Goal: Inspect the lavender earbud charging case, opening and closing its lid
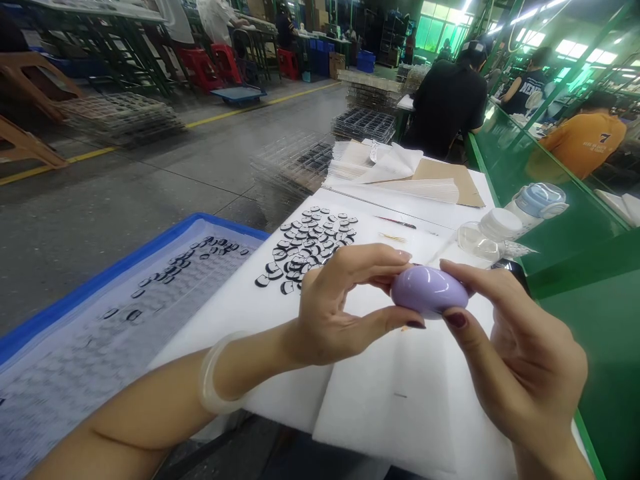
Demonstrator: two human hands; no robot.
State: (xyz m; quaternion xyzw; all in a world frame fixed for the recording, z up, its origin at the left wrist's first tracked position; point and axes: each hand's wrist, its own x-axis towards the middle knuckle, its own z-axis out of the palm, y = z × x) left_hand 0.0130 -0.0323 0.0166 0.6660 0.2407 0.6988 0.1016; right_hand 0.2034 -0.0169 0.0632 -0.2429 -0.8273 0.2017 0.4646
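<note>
A glossy lilac egg-shaped shell [429,289] is held between both hands above white foam sheets [400,400]. My left hand [345,303] pinches its left end with thumb and fingers; a pale bangle circles that wrist. My right hand [520,353] grips its right side, thumb under the front edge. A heap of small black-and-white oval pieces [307,243] lies on the foam beyond my left hand.
A blue tray [100,280] with a clear grid insert and a few oval pieces stands at the left. Clear lids and a pale blue bottle [540,200] sit at the right by the green bench wall. Paper stacks and cardboard lie farther back. Other people work behind.
</note>
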